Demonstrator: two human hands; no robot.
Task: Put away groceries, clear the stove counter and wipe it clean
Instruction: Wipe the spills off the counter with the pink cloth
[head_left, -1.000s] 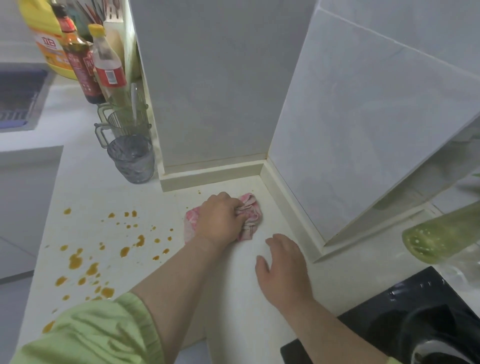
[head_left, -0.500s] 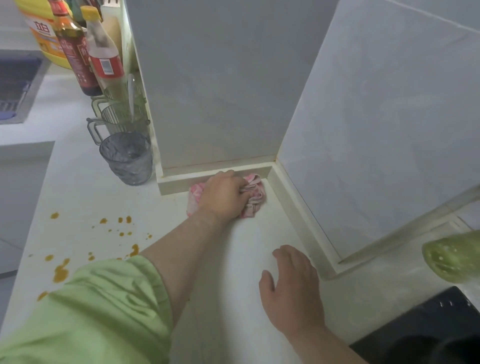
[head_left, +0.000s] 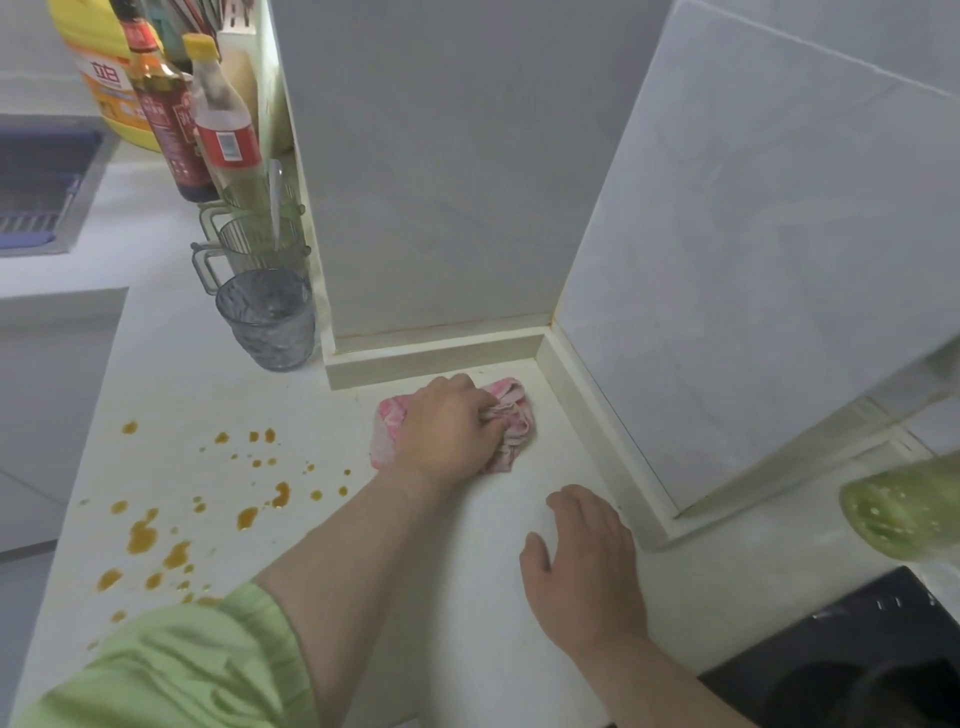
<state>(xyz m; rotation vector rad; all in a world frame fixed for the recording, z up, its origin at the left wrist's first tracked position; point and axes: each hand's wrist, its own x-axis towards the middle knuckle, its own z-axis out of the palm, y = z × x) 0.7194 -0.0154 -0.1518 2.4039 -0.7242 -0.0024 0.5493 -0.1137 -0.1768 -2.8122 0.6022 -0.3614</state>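
Observation:
My left hand (head_left: 447, 426) presses a crumpled pink cloth (head_left: 511, 415) onto the white counter (head_left: 467, 597), in the corner where two tiled walls meet. The cloth sticks out on both sides of the fingers. My right hand (head_left: 582, 566) lies flat and empty on the counter, nearer to me and to the right of the cloth. Orange-brown sauce drops (head_left: 208, 499) are spattered over the counter left of my left forearm.
A grey ribbed glass (head_left: 267, 319) stands by the wall corner, with clear mugs (head_left: 249, 244) and sauce bottles (head_left: 218, 119) behind it. A black stove top (head_left: 841, 660) is at the lower right, a cut green vegetable (head_left: 904, 509) above it. A sink (head_left: 36, 182) lies far left.
My left hand pushed the cloth up into the corner against the wall base, then drew it slightly back. My right hand stayed flat on the counter.

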